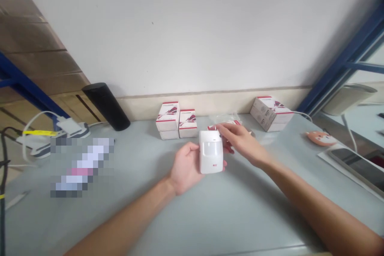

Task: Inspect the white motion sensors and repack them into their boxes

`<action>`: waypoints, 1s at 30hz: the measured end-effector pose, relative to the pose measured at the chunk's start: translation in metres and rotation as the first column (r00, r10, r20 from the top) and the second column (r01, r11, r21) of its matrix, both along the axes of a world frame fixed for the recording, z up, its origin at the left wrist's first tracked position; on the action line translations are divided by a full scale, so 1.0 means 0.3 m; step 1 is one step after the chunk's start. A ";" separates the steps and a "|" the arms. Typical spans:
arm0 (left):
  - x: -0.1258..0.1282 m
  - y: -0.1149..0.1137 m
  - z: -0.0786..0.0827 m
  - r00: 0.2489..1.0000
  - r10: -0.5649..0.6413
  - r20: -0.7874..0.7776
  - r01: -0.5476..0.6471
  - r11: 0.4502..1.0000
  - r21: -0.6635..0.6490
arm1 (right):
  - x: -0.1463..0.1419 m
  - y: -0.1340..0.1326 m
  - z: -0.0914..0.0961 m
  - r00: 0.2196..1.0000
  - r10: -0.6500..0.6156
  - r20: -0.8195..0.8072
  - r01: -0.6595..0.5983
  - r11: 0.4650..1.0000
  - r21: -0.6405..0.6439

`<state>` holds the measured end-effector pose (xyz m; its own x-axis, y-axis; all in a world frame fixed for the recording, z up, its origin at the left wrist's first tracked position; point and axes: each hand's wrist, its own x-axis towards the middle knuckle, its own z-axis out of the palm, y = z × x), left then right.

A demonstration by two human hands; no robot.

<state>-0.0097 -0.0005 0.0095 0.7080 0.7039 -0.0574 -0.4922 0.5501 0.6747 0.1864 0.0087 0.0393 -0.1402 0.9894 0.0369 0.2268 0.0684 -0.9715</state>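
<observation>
A person's left hand [184, 168] is holding a small white plastic sensor unit with a curved frosted window [211, 152] upright, just above the pale grey-green worktop [210, 216], near its middle. The left fingers are wrapping around the unit from behind, and the thumb is pressing on its left edge.

The right hand [240, 142] is reaching in from the right. Its fingers [221, 129] are lying close together, with their tips touching the unit's upper right corner. Whether they are pinching it cannot be told, as the thumb is hidden.

Just behind the hands, a crumpled clear plastic bag [225, 118] is lying on the worktop. Against the white wall, two small white cardboard boxes with red markings [177, 122] are standing side by side, and a third, similar box [270, 113] is sitting further right, turned at an angle.

A black cylinder [106, 106] is leaning at the back left. A white power strip with cables [39, 144] is lying beside it. At the right, a small orange animal-shaped object [321, 138] is resting near a dark-screened flat device [357, 166].
</observation>
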 end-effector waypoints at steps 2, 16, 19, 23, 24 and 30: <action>0.002 -0.010 0.016 0.998 0.045 -0.049 -0.043 0.997 0.057 | 0.005 0.002 0.002 0.993 0.019 -0.114 -0.027 0.998 -0.065; 0.019 -0.025 -0.024 0.968 0.084 -0.238 -0.060 0.993 0.106 | 0.100 0.067 0.022 0.848 -0.347 -0.401 0.393 0.919 0.034; 0.024 -0.035 -0.030 0.967 0.028 -0.252 -0.011 0.998 0.069 | 0.171 0.102 0.034 0.785 -0.366 -0.499 0.470 0.877 0.097; 0.018 -0.034 -0.019 0.964 -0.012 -0.265 0.025 0.999 0.043 | 0.233 0.127 0.047 0.728 -0.301 -0.615 0.480 0.865 0.146; 0.016 -0.030 -0.017 0.963 -0.021 -0.269 0.034 0.999 0.042 | 0.246 0.132 0.048 0.717 -0.289 -0.634 0.481 0.863 0.151; 0.003 0.005 -0.033 0.947 -0.153 -0.282 0.154 0.988 -0.020 | 0.349 0.175 0.032 0.643 -0.297 -0.706 0.516 0.849 0.113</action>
<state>-0.0087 0.0010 -0.0004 0.7628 0.5883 -0.2685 -0.1918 0.6023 0.7749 0.2911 0.0613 0.0490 0.4412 0.8658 0.2362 -0.3694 0.4151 -0.8314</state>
